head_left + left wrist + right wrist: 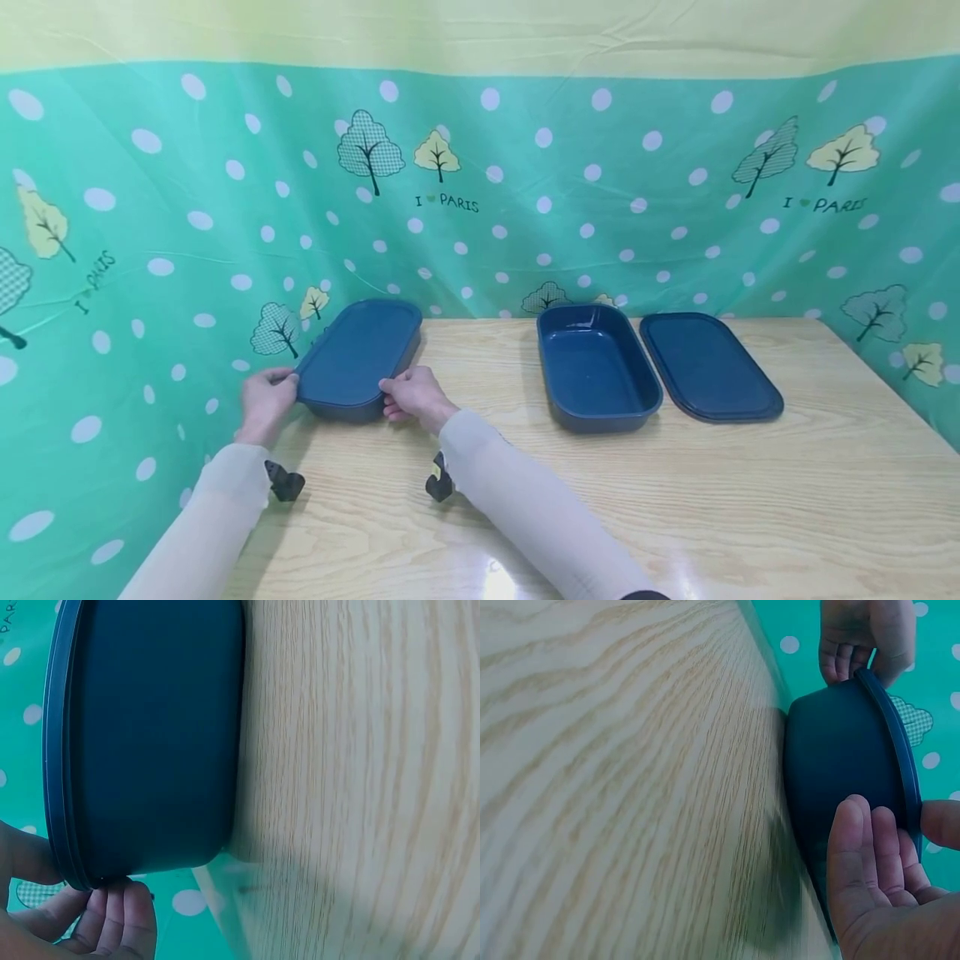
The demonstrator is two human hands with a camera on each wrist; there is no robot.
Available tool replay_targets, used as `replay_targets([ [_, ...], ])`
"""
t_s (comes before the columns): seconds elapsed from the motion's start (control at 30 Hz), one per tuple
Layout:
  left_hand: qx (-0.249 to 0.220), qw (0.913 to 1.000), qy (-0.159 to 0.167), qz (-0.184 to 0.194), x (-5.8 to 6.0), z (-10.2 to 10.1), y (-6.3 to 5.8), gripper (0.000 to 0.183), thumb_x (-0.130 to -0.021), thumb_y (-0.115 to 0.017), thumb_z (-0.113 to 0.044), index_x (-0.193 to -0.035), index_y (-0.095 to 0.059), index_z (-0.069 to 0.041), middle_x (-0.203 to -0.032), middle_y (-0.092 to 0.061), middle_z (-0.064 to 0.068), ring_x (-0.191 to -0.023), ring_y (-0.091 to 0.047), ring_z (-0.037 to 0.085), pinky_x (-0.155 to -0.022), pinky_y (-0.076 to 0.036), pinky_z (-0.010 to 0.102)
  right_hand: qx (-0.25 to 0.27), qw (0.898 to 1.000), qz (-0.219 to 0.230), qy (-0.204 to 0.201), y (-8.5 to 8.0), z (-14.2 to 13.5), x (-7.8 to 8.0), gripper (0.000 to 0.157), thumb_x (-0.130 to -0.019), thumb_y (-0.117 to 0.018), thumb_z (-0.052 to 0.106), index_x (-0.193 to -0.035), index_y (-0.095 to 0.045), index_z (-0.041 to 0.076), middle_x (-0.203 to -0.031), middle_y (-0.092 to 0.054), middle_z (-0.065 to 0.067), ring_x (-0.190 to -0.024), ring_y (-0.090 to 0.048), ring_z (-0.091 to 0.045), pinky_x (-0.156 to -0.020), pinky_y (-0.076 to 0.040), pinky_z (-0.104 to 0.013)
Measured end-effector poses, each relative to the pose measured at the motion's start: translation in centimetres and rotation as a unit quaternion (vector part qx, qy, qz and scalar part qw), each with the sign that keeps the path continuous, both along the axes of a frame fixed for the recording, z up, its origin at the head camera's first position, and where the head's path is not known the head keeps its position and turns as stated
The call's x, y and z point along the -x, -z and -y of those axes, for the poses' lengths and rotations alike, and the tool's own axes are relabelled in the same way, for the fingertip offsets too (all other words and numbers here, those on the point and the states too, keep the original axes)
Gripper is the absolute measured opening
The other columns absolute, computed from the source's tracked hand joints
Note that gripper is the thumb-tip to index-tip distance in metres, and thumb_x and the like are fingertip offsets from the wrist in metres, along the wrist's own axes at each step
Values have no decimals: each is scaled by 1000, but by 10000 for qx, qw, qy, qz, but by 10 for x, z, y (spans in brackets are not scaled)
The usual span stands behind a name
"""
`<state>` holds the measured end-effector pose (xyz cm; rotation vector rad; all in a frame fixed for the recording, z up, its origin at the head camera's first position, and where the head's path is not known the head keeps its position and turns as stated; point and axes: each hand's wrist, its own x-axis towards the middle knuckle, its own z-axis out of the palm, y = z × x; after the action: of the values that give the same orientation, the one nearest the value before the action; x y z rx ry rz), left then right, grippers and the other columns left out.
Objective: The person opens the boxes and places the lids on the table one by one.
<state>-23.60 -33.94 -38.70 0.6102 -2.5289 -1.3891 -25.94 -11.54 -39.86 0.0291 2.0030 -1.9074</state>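
A dark blue rectangular food container with its lid [358, 354] on stands on the wooden table at the left. At its near left corner my left hand [267, 402] pinches the rim, thumb above and fingers curled below; the left wrist view shows this hand [82, 919] at the lid's edge. My right hand [420, 395] holds the near right corner. In the right wrist view this hand [889, 877] has its thumb on the lid's edge and its fingers against the container wall [840, 757]. The lid lies level along the rim.
Right of centre stands a second dark blue container [596, 367] without a lid. A matching lid [711, 365] lies flat beside it. Behind the table [750, 500] hangs a green dotted curtain [585, 192], which also runs along the left side, near my left arm.
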Motion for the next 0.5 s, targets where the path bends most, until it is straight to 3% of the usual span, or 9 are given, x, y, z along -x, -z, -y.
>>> replay_targets([
  [0.5,-127,9999,68,-80,-3,-9,-1,44,-99,-47,-21,-136,-48,3,-126,-56,24,-99,-60,22,-71,-49,19,47,9998,-47,-176,0,-15,0,16,-92,-63,16,-91,-64,0,-88,-66,-18,-73,-67,-27,-75,-57,-40],
])
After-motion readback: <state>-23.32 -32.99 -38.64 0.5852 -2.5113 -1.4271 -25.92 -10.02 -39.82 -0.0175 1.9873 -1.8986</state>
